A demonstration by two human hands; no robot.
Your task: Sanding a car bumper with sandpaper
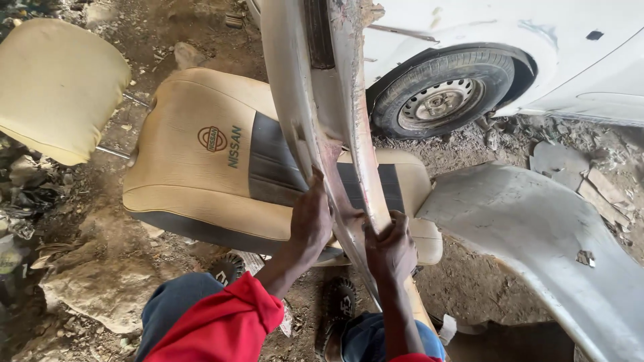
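Both grips pressed onto a pale car body panel (322,100): left hand (310,218), right hand (391,249), above a tan car seat (194,174).

A tan car seat (201,167) lies on the dirt. A tan headrest (57,87) sits beside it. A white car's wheel (443,94) is near a grey fender (537,234).
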